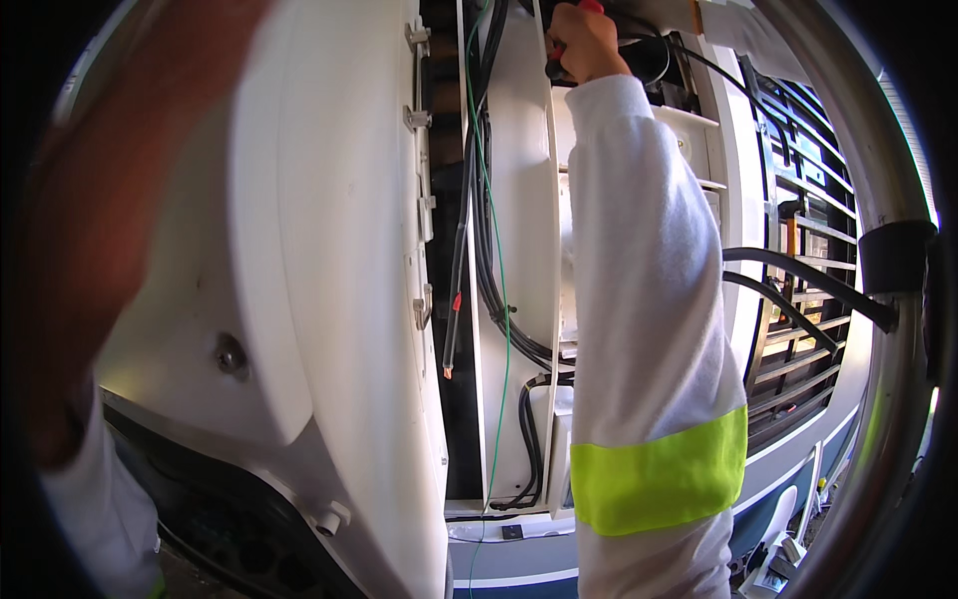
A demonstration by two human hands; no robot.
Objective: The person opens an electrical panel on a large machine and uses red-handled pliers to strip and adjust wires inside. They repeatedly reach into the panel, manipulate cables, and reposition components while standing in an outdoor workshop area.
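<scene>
One blurred left arm (165, 190), mine, ran past the upper edge; I could not tell its hand's state. White panel (344, 250) edging bounded a narrow dark gap (461, 439), where a loose cable (452, 334) hung left of a green wire (507, 344). My right hand (591, 42) gripped a red-and-black object (592, 5) high in the cabinet (524, 250); rightward, a metal pole (884, 369) obstructed.

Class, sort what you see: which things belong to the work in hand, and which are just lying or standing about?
Apparently in the work:
- right hand, gripping a red-and-black object
- white cabinet
- black cables
- green wire

Apparently just about:
- metal pole
- slatted grille
- pale clutter, lower right, too small to identify
</scene>
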